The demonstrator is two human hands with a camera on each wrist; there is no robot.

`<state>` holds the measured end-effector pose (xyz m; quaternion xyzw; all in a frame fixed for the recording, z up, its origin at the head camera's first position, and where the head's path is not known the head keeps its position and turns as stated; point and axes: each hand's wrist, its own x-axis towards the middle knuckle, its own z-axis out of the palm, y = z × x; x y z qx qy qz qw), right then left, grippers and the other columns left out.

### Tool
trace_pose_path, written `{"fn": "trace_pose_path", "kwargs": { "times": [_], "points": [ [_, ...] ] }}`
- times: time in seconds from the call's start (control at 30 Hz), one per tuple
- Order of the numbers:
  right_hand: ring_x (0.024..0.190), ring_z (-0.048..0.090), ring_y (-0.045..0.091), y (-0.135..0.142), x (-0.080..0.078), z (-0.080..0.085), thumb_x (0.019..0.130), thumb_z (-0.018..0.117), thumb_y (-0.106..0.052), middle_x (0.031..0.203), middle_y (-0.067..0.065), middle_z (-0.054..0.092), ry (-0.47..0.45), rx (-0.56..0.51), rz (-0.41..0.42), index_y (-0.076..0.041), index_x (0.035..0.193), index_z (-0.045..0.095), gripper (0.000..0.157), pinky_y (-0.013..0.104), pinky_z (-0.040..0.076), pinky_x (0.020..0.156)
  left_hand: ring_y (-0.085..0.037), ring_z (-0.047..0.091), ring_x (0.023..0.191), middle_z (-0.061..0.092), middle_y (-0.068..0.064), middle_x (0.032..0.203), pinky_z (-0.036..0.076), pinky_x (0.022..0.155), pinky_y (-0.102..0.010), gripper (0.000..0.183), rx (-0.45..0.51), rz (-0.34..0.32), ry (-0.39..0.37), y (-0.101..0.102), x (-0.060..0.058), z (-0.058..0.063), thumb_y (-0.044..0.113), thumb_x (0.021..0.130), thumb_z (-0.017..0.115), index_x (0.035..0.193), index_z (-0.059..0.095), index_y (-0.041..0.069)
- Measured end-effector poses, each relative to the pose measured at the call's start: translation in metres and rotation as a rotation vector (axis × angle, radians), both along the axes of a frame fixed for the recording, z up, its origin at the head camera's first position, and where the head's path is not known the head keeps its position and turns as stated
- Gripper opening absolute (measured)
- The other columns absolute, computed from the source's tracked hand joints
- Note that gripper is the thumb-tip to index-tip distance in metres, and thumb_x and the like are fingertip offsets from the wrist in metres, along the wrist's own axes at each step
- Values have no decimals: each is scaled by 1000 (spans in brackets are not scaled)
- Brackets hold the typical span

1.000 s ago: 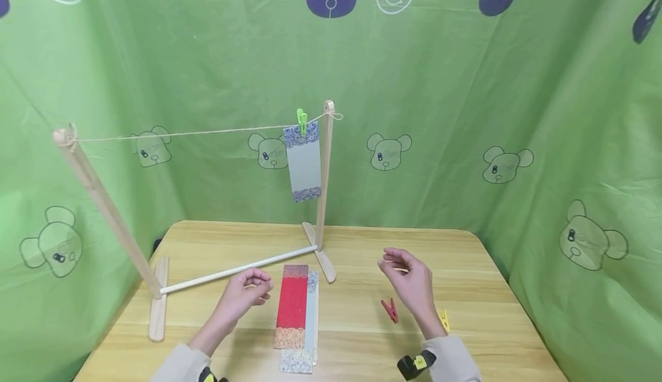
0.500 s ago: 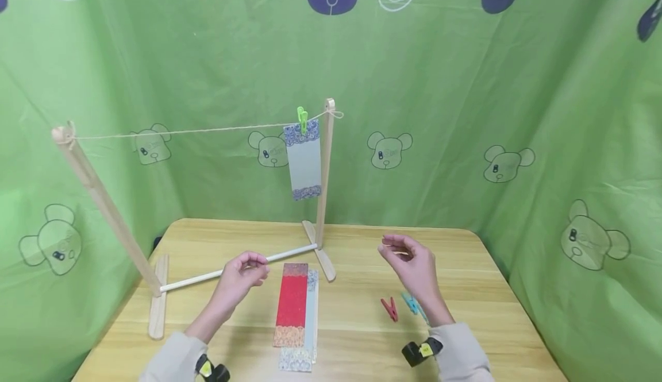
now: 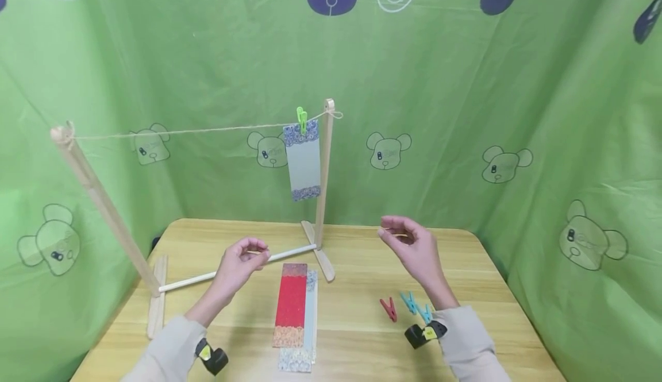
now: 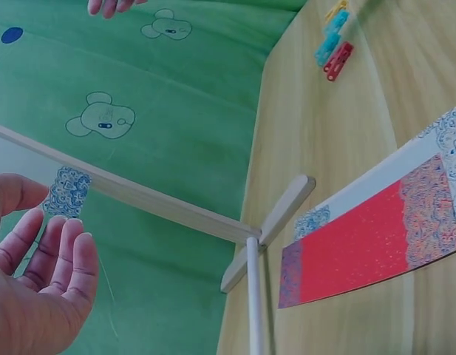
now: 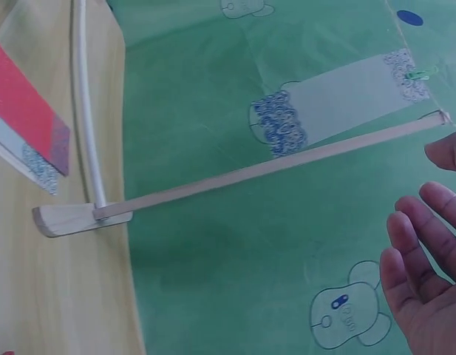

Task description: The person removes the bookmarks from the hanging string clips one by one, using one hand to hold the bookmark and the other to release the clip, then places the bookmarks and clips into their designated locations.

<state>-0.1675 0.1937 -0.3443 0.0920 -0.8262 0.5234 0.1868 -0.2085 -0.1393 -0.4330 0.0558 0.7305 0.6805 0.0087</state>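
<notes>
My left hand (image 3: 240, 264) hovers over the table, left of the paper strips, its fingers loosely bent around nothing. Raised over the table's right side, my right hand (image 3: 411, 247) has the same loose bend and holds nothing. A red strip with patterned ends (image 3: 291, 304) lies on top of a pale blue-patterned strip (image 3: 296, 361). A similar pale strip (image 3: 303, 164) hangs from the string (image 3: 207, 131) by a green clothespin (image 3: 302, 120). Below my right hand lie a red clothespin (image 3: 388, 309) and blue ones (image 3: 410, 302); the left wrist view also shows a yellow clothespin (image 4: 335, 10).
The string runs between a left wooden post (image 3: 103, 204) and a right wooden post (image 3: 324, 175). A white rod (image 3: 289, 253) joins their feet low over the wooden table (image 3: 362, 347). Green curtain (image 3: 439, 83) surrounds the table at the back and sides.
Both hands have risen and moved away from the table's near edge, the right one more. Blue clothespins under the right arm have come into sight; the yellow one is now hidden in the head view.
</notes>
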Motion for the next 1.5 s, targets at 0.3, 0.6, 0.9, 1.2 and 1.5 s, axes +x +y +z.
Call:
{"fn": "trace_pose_path", "kwargs": {
  "times": [0.3, 0.6, 0.9, 1.2, 1.5],
  "points": [
    [90, 62, 16, 1, -10, 13, 89, 69, -3, 105, 21, 66, 11, -17, 66, 8, 114, 62, 29, 20, 54, 81, -22, 62, 86, 63, -13, 101, 59, 76, -32, 23, 2, 14, 11, 2, -10, 7, 1, 87, 68, 107, 59, -5],
    [97, 63, 16, 10, -37, 17, 90, 71, -16, 112, 14, 67, 17, -106, 120, 1, 119, 63, 34, 23, 54, 85, -20, 62, 86, 61, -15, 103, 58, 78, -33, 25, 10, 31, 71, 3, -24, 19, 2, 88, 67, 109, 58, -5],
    [100, 63, 18, 2, -45, 37, 90, 71, -18, 113, 15, 67, 33, -130, 173, 1, 121, 62, 37, 25, 53, 88, -21, 62, 87, 59, -23, 108, 58, 76, -28, 23, 60, 85, 120, 2, -30, 30, -3, 88, 65, 110, 57, -6],
    [104, 62, 20, -7, -51, 54, 90, 71, -16, 114, 14, 66, 49, -171, 222, 1, 122, 62, 37, 27, 53, 90, -14, 61, 87, 61, -21, 107, 57, 80, -29, 26, 54, 81, 150, 2, -37, 40, 0, 89, 66, 112, 57, -6],
    [103, 61, 21, -12, -67, 67, 89, 71, -13, 115, 16, 65, 86, -155, 252, 1, 120, 62, 35, 28, 52, 91, -22, 58, 98, 59, -20, 114, 54, 84, -22, 29, 39, 83, 134, 10, -45, 46, 1, 89, 66, 116, 56, -3]
  ]
}}
